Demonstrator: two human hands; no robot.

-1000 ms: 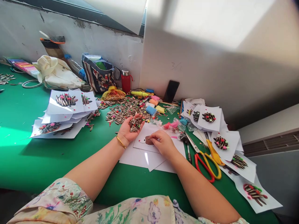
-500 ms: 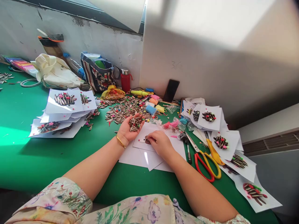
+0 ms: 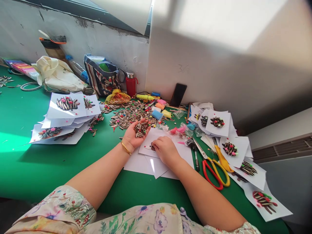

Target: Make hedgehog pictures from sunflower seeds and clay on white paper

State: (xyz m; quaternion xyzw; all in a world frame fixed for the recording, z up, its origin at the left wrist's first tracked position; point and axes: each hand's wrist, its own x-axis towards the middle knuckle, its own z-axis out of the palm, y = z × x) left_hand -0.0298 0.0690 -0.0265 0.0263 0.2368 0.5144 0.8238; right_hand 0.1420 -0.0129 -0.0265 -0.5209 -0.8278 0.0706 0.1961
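Observation:
My left hand (image 3: 135, 135) lies palm up and cupped, with a heap of striped sunflower seeds (image 3: 140, 128) in it and a thin gold bangle (image 3: 125, 148) on the wrist. My right hand (image 3: 165, 151) rests on a white paper sheet (image 3: 156, 144), curled over a small brown clay shape (image 3: 152, 147). Most of that shape is hidden under my fingers. A small white-and-black eye-like mark (image 3: 147, 147) sits just left of it on the sheet.
A loose pile of seeds and coloured beads (image 3: 129, 115) lies beyond my hands. Seed-decorated paper pictures (image 3: 66, 105) are stacked at left, with more (image 3: 216, 123) at right. Red-and-yellow scissors (image 3: 215, 174) lie right of my right hand, near clay packets (image 3: 157, 114).
My right hand has shifted left and now covers most of the brown clay shape. My left hand still cups the seeds in about the same place.

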